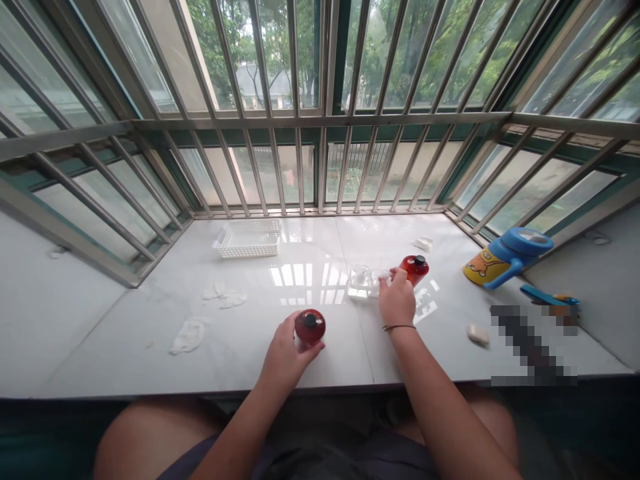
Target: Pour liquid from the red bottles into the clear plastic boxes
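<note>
Left grip [286,355] was seen closed around a round red bottle [310,327] with a black cap, the fingers wrapped about its lower side, and the bottle was kept near the front edge of a white marble-look window ledge [100,360]. Right grip [397,301] was partly curled, its fingers [395,278] laid against a second red bottle [415,269] of the same kind, though how firm that hold was could not be told. A clear, glassy object [365,281] was placed just beside the fingers, between the two bottles and further back; its exact kind could not be made out. A thin bracelet [399,327] was worn on the right wrist.

Farther left on the ledge, a white plastic basket [247,239] was placed near the window bars [320,120], and crumpled white tissues [187,336] were strewn in front of it. To the right, a blue-and-yellow child's cup [510,257] was laid on its side, with a blue object [547,295] near it. A small white bar [478,335] was left beside a pixelated patch [533,343], whose contents could not be told.
</note>
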A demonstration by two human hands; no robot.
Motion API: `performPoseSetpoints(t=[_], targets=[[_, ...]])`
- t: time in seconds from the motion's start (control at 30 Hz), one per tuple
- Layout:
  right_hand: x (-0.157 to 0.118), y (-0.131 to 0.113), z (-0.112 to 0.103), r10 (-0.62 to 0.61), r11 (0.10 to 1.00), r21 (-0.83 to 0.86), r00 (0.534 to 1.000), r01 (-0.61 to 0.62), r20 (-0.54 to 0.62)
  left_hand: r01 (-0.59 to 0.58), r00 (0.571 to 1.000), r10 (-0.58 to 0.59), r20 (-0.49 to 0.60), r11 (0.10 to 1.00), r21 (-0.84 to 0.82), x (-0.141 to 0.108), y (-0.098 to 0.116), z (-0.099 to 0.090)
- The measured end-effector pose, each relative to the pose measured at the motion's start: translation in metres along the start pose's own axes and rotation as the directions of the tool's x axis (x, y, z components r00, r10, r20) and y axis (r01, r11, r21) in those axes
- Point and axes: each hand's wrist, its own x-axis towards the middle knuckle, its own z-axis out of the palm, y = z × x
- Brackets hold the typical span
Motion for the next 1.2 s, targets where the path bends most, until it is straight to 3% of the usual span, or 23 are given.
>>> performPoseSetpoints(t=[0.23, 0.4, 0.53, 0.67, 0.83, 0.93, 1.07, 1.2], targets=[[-0.015, -0.056, 0.038, -0.107, 0.994, 0.036, 0.990, 0.104, 0.087, -0.026, 0.999, 0.027, -0.036, 1.000, 0.015, -0.005, -0.006, 0.004], [-0.029, -0.107, 0.068, -0.232, 0.970, 0.125, 0.951, 0.210, 0.202, -0.026, 0.999, 0.027, -0.034, 1.000, 0.004, -0.008, -0.010, 0.004], [-0.032, -0.121, 0.068, -0.276, 0.956, 0.176, 0.928, 0.236, 0.252, -0.024, 0.999, 0.024, -0.026, 1.000, 0.005, -0.009, -0.010, 0.003], [-0.037, -0.085, 0.031, -0.261, 0.958, 0.181, 0.935, 0.221, 0.239, -0.031, 0.999, 0.031, -0.027, 0.999, 0.012, -0.008, -0.010, 0.001], [-0.044, 0.004, -0.043, -0.133, 0.988, 0.095, 0.978, 0.118, 0.161, -0.029, 0.999, 0.029, -0.037, 0.999, 0.018, -0.008, -0.010, 0.001], [-0.030, 0.057, -0.076, 0.013, 0.997, -0.073, 0.997, -0.007, 0.082, -0.031, 0.999, 0.031, -0.042, 1.000, 0.006, -0.008, -0.010, 0.002], [0.011, 0.098, -0.091, 0.157, 0.960, -0.233, 0.988, -0.155, -0.008, -0.031, 0.998, 0.032, -0.049, 0.999, 0.018, -0.008, -0.008, 0.000], [0.054, 0.100, -0.082, 0.206, 0.940, -0.268, 0.978, -0.210, -0.044, -0.046, 0.998, 0.047, -0.051, 0.998, 0.032, -0.007, -0.007, 0.000]])
